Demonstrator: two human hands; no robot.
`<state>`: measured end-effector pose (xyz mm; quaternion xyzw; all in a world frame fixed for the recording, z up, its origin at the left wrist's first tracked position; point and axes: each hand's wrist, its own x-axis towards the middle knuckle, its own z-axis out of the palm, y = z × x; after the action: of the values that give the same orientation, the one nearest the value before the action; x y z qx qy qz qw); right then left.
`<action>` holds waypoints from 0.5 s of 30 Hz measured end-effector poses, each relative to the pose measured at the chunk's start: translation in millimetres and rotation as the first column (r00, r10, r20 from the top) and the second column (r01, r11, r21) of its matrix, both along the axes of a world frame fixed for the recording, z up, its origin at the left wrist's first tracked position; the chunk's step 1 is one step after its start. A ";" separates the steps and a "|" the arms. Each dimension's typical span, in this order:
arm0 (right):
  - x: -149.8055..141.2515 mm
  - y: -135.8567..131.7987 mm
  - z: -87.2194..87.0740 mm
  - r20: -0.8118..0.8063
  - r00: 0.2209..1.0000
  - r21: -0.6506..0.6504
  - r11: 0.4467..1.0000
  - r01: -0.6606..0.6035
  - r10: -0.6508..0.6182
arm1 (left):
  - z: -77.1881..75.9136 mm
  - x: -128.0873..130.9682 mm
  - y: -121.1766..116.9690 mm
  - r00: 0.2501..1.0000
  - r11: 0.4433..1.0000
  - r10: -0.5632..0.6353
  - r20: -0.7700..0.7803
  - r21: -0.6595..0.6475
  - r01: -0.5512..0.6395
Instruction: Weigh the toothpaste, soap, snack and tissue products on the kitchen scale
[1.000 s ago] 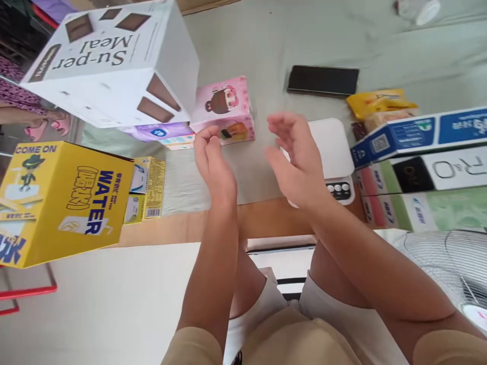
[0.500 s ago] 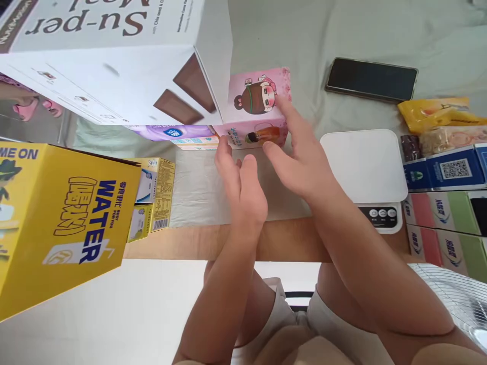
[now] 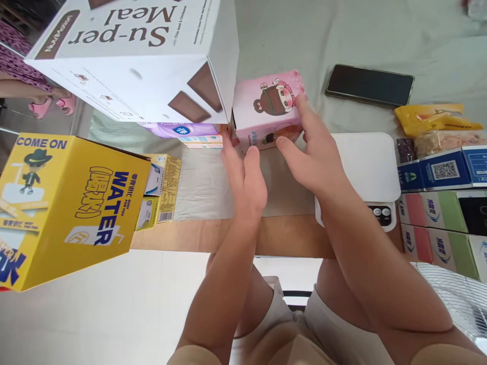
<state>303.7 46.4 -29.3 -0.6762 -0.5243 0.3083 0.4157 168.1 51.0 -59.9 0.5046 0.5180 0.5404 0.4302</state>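
Observation:
A pink box point(image 3: 266, 109) with a cartoon girl on its top stands slightly turned on the cloth. My right hand point(image 3: 317, 152) grips its right end, thumb on the front face and fingers along the right edge. My left hand point(image 3: 246, 180) is at the box's lower left corner, fingers stretched out and thumb apart; its fingertips reach between the pink box and a purple carton point(image 3: 186, 130). Directly left of the pink box is a tall white "Su-per Meal" box point(image 3: 140, 86), partly covering the purple carton.
A yellow "WATER" box point(image 3: 87, 203) and smaller yellow cartons point(image 3: 167, 187) are at left. To the right are a white kitchen scale point(image 3: 365, 167), a phone point(image 3: 369, 85), a yellow packet point(image 3: 433, 117) and several stacked boxes point(image 3: 441, 209). A wooden table edge point(image 3: 213, 235) runs in front.
The pink box has shifted right and turned a little, leaving a narrow gap beside the white box. Both hands moved along with it. The view has also shifted slightly.

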 end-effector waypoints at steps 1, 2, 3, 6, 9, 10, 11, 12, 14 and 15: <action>0.2 -0.6 -0.7 -0.001 1.000 0.006 1.000 0.012 -0.012 | 0.5 -0.7 0.1 1.000 1.000 -0.007 -0.024 -0.020 0.007; 0.7 -1.4 -2.2 -0.004 1.000 0.023 1.000 0.013 -0.012 | 1.4 -1.2 -0.2 0.999 0.999 -0.026 -0.048 -0.033 0.025; 1.2 -2.4 -4.2 -0.012 1.000 0.053 0.999 0.006 -0.005 | 2.6 -1.5 -0.7 0.997 0.998 -0.053 -0.061 -0.026 0.052; 2.8 -7.0 -9.0 -0.043 0.999 0.154 0.988 -0.002 0.008 | 6.1 -0.2 -2.8 0.987 0.984 -0.156 -0.034 0.082 0.158; 3.0 -17.0 -2.0 -0.030 0.999 0.201 0.979 0.021 -0.015 | 7.4 3.7 -5.6 0.985 0.970 -0.173 -0.012 0.172 0.173; 2.8 -22.5 3.7 -0.014 1.000 0.211 0.977 0.025 -0.023 | 7.7 5.2 -7.3 0.987 0.969 -0.158 -0.012 0.192 0.158; 2.7 -29.2 10.4 0.009 0.999 0.225 0.974 0.029 -0.031 | 8.4 6.8 -9.6 0.990 0.966 -0.141 -0.008 0.217 0.140; 2.6 -37.1 17.5 0.037 0.999 0.240 0.970 0.029 -0.039 | 9.5 8.4 -12.6 0.991 0.961 -0.135 -0.002 0.243 0.132; 3.6 -55.2 30.1 0.097 0.994 0.272 0.962 0.031 -0.060 | 13.1 12.3 -20.7 0.987 0.945 -0.159 -0.001 0.289 0.153; 4.9 -64.6 34.5 0.120 0.990 0.292 0.956 0.041 -0.079 | 15.4 14.7 -25.7 0.983 0.935 -0.181 -0.007 0.308 0.175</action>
<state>308.6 -18.2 5.1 -0.6428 -0.5689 0.1707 0.4838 182.8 25.2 -44.5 0.6043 0.3751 0.5787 0.3991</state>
